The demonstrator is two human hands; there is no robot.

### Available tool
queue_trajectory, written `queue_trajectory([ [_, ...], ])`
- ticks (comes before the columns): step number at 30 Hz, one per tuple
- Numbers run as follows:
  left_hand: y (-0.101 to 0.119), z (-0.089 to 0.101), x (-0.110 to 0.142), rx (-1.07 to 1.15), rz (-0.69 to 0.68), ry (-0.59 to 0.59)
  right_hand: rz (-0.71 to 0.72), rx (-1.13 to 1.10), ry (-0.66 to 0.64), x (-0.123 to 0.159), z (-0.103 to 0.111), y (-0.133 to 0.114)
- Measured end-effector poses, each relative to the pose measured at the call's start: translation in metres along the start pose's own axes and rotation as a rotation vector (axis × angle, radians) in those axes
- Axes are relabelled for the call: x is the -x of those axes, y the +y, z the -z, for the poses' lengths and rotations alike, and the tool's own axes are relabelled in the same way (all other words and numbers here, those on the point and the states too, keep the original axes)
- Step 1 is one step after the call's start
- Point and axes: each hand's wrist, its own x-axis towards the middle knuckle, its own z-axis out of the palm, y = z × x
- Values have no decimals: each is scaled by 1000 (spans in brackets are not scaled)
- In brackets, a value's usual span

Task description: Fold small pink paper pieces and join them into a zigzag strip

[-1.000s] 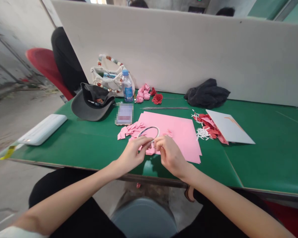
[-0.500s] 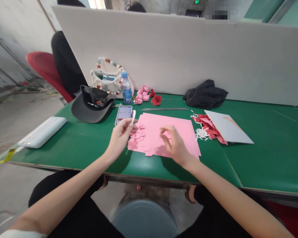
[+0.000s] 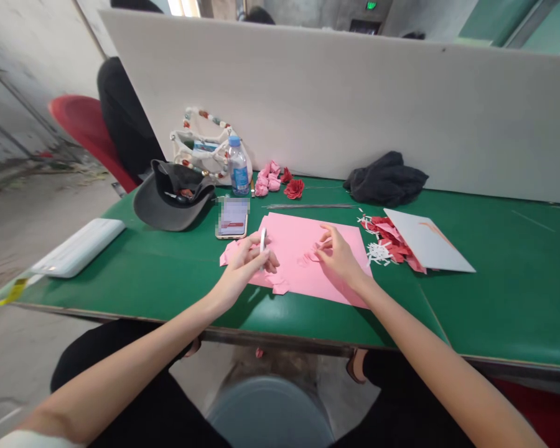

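My left hand (image 3: 238, 274) is closed around a slim white object (image 3: 262, 239) that sticks up between its fingers; its exact kind is unclear. The hand hovers over the left side of a pink paper sheet (image 3: 292, 230) lying on the table. Cut pink paper pieces (image 3: 228, 252) lie beside and under that hand, partly hidden by it. My right hand (image 3: 343, 258) pinches at a small pink paper piece (image 3: 312, 254) above the middle of the sheet. Other small pink pieces lie close to its fingertips.
Behind the sheet are thin wires (image 3: 310, 206), pink paper flowers (image 3: 268, 179), a red flower (image 3: 294, 188), a bottle (image 3: 239, 167) and a phone (image 3: 233, 219). A grey cap (image 3: 168, 205) stands left. Red scraps (image 3: 394, 242) lie beneath a white folded board (image 3: 432, 242) at right.
My left hand has moved right and toward me with the white object. The right hand's fingers have come down to the pink pieces. Some pink pieces at the left have shifted left.
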Motion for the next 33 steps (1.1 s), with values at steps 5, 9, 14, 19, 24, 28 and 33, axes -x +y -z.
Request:
queue_trajectory([
  [5,5,-4,1,141,30,45,34,26,32,0,1,0],
  [9,6,-3,1,196,54,13,88,64,80,0,6,-15],
  [14,1,-3,1,75,25,-51,201,89,131,5,8,-50],
  [19,-3,-6,3,-12,40,-115,187,130,118,7,7,-52],
  [24,-3,-8,5,-140,21,-41,139,-23,131,9,3,-59],
  [28,-8,-13,9,-184,9,-81,221,-69,109,24,-8,-88],
  [33,-15,-18,16,-182,52,-72,275,-100,37,41,-20,-107],
])
